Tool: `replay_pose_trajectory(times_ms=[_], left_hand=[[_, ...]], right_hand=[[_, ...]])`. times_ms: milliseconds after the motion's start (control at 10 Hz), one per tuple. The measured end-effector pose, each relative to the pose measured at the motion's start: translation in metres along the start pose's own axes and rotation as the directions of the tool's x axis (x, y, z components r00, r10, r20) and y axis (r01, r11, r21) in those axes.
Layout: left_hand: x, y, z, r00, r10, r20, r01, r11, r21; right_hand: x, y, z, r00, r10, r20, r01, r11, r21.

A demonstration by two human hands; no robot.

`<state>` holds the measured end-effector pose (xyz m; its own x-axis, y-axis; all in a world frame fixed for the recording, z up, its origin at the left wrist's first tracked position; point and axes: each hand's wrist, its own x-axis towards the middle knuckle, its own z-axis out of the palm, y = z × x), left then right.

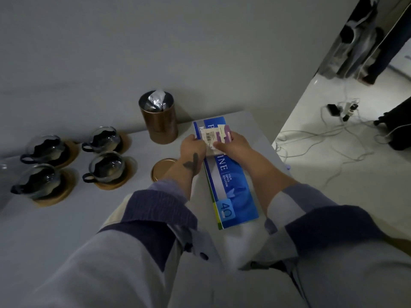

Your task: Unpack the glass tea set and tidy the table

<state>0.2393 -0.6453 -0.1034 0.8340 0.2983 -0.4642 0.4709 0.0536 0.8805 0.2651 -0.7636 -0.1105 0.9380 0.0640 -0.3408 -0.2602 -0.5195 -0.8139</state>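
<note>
Several glass cups (106, 166) with dark handles stand on round wooden coasters (50, 198) at the left of the grey table (66, 230). A copper tin (160, 121) with a silver foil bag inside stands open at the back; its lid (161, 168) lies flat near my left wrist. My left hand (192, 146) and my right hand (231, 143) together hold a small white and purple card pack (216, 134) with a barcode, above a long blue folder (231, 185) that lies on the table.
The table's right edge runs just past the blue folder. Beyond it, on the pale floor, lie tangled white cables (322, 134) and a power strip (343, 108). A dark bag (398, 127) sits at far right. A wall rises behind the table.
</note>
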Motion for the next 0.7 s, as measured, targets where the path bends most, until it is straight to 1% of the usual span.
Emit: replay_pose_trajectory(times_ms=[100,200,300,400,500,600,700], left_hand=[[0.033,0.01,0.01,0.999,-0.004,-0.048,0.001,0.998,-0.056],[0.06,0.013,0.015,0.995,-0.013,-0.103,0.006,0.998,-0.068],[0.075,0.01,0.019,0.993,-0.037,-0.11,0.023,0.992,-0.125],[0.079,0.007,0.022,0.996,-0.034,-0.08,0.022,0.989,-0.146],[0.074,0.011,0.017,0.999,0.006,-0.043,-0.011,0.995,-0.102],[0.063,0.019,0.01,0.999,0.035,0.004,-0.036,0.999,0.041],[0.043,0.025,-0.003,0.997,0.064,0.032,-0.067,0.988,0.139]], right_hand=[[0.05,0.001,0.009,0.996,-0.039,-0.078,0.028,0.99,-0.138],[0.09,0.007,0.021,0.993,-0.053,-0.107,0.037,0.988,-0.149],[0.106,0.003,0.031,0.984,-0.097,-0.149,0.055,0.962,-0.266],[0.117,0.004,0.039,0.976,-0.134,-0.174,0.078,0.952,-0.295],[0.114,-0.003,0.038,0.979,-0.125,-0.161,0.063,0.937,-0.344],[0.106,-0.007,0.032,0.985,-0.131,-0.114,0.076,0.915,-0.396],[0.088,-0.014,0.025,0.986,-0.151,-0.077,0.101,0.887,-0.451]])
